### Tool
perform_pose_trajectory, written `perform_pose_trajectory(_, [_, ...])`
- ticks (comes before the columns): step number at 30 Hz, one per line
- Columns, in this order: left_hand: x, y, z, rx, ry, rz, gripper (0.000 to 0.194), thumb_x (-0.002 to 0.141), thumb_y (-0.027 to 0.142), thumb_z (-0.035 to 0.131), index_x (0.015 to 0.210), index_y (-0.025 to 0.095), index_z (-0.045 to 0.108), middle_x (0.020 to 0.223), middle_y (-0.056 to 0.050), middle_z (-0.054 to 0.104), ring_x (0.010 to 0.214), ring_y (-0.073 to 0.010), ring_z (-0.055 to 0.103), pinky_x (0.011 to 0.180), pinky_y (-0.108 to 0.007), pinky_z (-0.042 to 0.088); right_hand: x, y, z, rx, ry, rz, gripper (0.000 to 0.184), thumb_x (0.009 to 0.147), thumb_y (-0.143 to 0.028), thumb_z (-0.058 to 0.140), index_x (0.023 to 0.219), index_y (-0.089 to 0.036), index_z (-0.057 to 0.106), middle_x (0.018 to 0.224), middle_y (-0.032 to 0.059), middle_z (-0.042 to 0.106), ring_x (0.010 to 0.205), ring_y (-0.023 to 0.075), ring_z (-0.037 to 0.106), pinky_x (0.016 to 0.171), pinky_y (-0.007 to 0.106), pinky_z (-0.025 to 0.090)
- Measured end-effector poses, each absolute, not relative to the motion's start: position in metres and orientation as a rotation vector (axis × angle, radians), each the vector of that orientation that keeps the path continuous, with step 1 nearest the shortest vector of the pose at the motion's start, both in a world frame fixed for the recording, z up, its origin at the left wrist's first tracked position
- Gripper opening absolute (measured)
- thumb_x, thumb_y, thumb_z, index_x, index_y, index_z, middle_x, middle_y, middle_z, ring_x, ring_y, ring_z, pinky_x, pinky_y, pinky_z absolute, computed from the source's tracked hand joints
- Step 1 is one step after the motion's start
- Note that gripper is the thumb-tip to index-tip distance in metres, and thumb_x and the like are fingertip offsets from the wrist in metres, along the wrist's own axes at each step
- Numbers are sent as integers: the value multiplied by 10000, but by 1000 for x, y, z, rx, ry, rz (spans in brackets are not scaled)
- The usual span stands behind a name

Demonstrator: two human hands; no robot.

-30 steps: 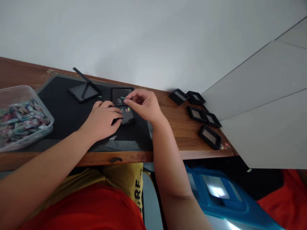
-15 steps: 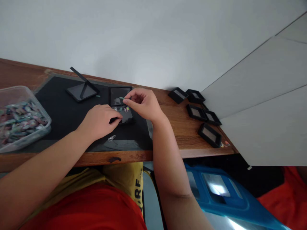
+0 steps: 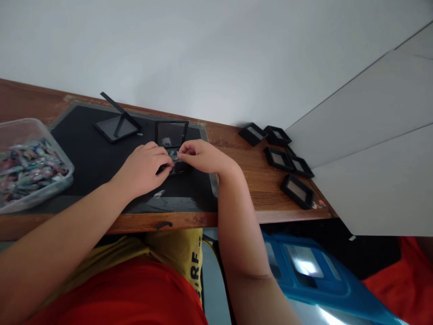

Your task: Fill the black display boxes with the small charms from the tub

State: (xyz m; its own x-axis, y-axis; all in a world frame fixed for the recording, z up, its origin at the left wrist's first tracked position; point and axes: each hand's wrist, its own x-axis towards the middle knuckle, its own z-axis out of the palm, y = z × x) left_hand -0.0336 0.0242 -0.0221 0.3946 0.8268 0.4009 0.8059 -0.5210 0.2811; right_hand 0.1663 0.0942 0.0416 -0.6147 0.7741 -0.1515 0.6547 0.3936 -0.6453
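Note:
A small black box (image 3: 172,134) stands open on the black mat (image 3: 91,158), its lid upright. My left hand (image 3: 144,169) grips the near edge of the box base, fingers curled round it. My right hand (image 3: 199,155) is lowered over the base, thumb and forefinger pinched on a small greenish piece I cannot make out. A few small coloured pieces lie in the base, mostly hidden by my fingers. Another open black box (image 3: 117,126) stands further left on the mat.
A clear plastic tub (image 3: 30,164) of coloured pieces sits at the left. Several closed black boxes (image 3: 279,153) lie on the wooden table (image 3: 243,180) at the right. A small clear item (image 3: 158,195) rests on the mat. A blue container (image 3: 304,271) sits below.
My right hand has come down from in front of the upright lid to the box base, carrying the small green piece. The left hand has stayed on the box.

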Motion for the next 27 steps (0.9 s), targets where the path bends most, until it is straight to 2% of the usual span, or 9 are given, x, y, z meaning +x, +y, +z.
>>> perform_pose_trajectory(5, [-40,25,-20,2540,1497,825,249,1011,290,551,963,219,784,1017,-87,791,980,-304,642,903,-462,527,163,91,44,-1389,-2551,996,131,914,-245,644,818,-161,673,700,-18,615,645,110,486,652,276,347])
perform_pose_trajectory(11, [-46,23,-11,2389,1645,1088,261,1051,345,531,1003,234,762,1061,-89,779,1027,-291,662,954,-442,528,160,87,49,-1507,-2605,948,152,890,-216,660,743,-175,653,645,-18,572,634,118,473,645,290,333])
perform_pose_trajectory(18, [-46,21,-7,2292,1795,1160,254,1067,327,476,1036,239,712,1012,-83,737,991,-292,629,934,-436,504,157,85,47,-1594,-2648,897,196,857,-218,670,674,-190,606,641,6,592,638,139,501,632,314,329])
perform_pose_trajectory(22, [-46,22,-9,2278,1769,1138,256,1058,347,489,1042,232,717,1010,-87,750,1001,-298,636,933,-432,505,159,85,49,-1558,-2613,912,189,866,-219,669,694,-190,597,663,0,595,640,130,494,629,307,335])
perform_pose_trajectory(27, [-46,25,-14,2306,1703,1029,255,1023,360,543,987,226,757,1002,-91,783,1018,-312,673,938,-440,523,163,85,52,-1512,-2582,950,120,849,-240,752,826,-184,649,710,-11,615,677,130,536,641,288,351])
